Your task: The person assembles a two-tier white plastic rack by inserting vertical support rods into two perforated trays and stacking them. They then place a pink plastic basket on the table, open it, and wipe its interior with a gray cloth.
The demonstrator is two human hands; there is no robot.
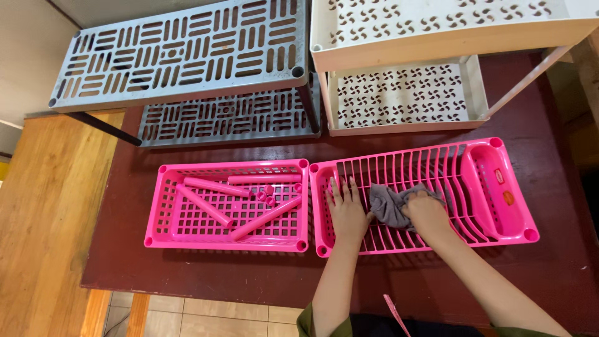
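Left hand point(347, 212): flat, fingers spread, pressing pink dish rack point(493, 234).
Right hand point(427, 211): clutching grey cloth point(387, 205) mid-rack.
Progress: wiping underway; rack's cutlery end untouched, judging by position.

Left hand point(347, 211) flat, palm down, fingers spread and pointing away; right hand point(427, 212) just beside it, fist closed, knuckles up; both forearms bare, angling in from below.

Near right, a bright pink dish rack point(437, 163) with thin parallel bars, a grey cloth point(388, 205) lying on it. Near left, a pink tray point(168, 215) with a square grid, holding matching pink tubes point(215, 186). Far left, a grey shelf point(181, 53) patterned with slots; far right, a cream shelf point(449, 37) with pinwheel cut-outs, all on a dark maroon table point(212, 274).
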